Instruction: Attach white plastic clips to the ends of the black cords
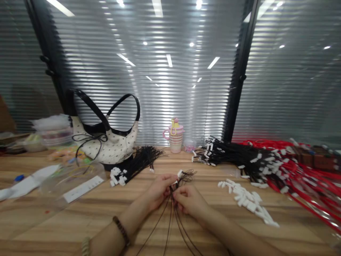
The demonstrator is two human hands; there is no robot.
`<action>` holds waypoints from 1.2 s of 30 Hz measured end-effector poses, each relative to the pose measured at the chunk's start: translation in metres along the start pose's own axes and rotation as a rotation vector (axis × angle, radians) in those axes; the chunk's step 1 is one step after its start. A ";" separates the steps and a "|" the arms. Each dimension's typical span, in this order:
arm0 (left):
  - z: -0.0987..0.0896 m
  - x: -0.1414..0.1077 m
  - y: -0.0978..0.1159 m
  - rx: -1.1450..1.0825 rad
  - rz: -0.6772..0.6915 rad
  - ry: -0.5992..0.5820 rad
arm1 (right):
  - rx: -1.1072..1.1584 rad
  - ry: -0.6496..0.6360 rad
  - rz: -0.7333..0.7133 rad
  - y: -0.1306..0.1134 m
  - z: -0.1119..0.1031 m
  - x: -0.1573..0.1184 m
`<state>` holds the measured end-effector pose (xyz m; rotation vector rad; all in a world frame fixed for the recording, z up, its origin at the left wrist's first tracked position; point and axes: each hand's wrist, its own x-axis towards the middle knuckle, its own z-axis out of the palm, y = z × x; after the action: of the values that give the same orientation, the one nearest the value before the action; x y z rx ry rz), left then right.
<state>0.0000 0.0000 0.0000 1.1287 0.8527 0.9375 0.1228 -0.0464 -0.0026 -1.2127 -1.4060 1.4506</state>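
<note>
Head view. The fingers (170,180) of the left hand (160,190) are pinched together on a small bunch of thin black cords (173,213) just below a white clip (179,174); the fingers of the right hand (190,201) are closed on the same cords slightly lower (the two hands almost touch at the cords). The looped cord ends fan out above the hands, and the long strands trail toward the viewer between the forearms, lying on the wooden counter (80,220). A bead bracelet (122,231) sits on the left wrist.

Just right of the hands lies a loose heap of white clips (247,201). Farther right and behind, a large pile of black cords with white clips (231,156) rests against a pile of red cords (301,174). Left of the hands, a tied bundle of black cords (135,165) ends in a cluster of white clips. Behind it stands a cream dotted handbag (109,142) with black straps; a pink striped cup (174,138) stands near the counter's back edge. At the far left lie clear plastic bags (69,179) and a white paper strip (82,188)
</note>
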 end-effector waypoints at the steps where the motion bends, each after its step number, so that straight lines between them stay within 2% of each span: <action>1: 0.000 0.000 0.001 -0.006 -0.002 0.007 | -0.005 0.010 0.001 0.001 0.000 0.000; 5: -0.001 -0.001 0.005 -0.048 -0.015 0.017 | -0.027 -0.028 0.026 -0.001 -0.004 -0.002; 9: -0.003 0.000 0.008 -0.077 -0.037 -0.003 | -0.014 -0.168 0.063 -0.023 -0.028 -0.012; 12: -0.003 0.000 0.008 -0.076 -0.060 -0.015 | 0.014 -0.373 -0.044 -0.050 -0.059 -0.024; 14: -0.002 0.000 0.009 -0.071 -0.081 0.008 | 0.042 -0.458 -0.136 -0.067 -0.078 -0.033; 18: 0.001 -0.001 0.013 -0.109 -0.109 0.043 | 0.202 -0.506 -0.268 -0.083 -0.103 -0.046; 20: 0.002 -0.002 0.013 -0.129 -0.115 0.055 | 0.303 -0.465 -0.347 -0.084 -0.106 -0.048; 25: 0.001 0.001 0.012 -0.109 -0.109 0.091 | 0.502 -0.214 -0.494 -0.086 -0.106 -0.041; 29: 0.001 0.002 0.011 -0.091 -0.124 0.077 | 0.558 -0.053 -0.490 -0.090 -0.100 -0.033; 31: 0.001 0.001 0.011 -0.077 -0.125 0.085 | 0.373 0.020 -0.433 -0.080 -0.089 -0.027; 34: 0.001 0.000 0.011 -0.069 -0.106 0.048 | -0.134 0.126 -0.389 -0.047 -0.061 -0.015; 36: 0.001 0.000 0.010 -0.064 -0.092 -0.001 | -0.351 0.191 -0.516 -0.022 -0.044 -0.008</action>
<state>-0.0008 0.0008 0.0104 1.0266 0.8606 0.8825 0.1648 -0.0403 0.0225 -1.0511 -1.7222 0.7380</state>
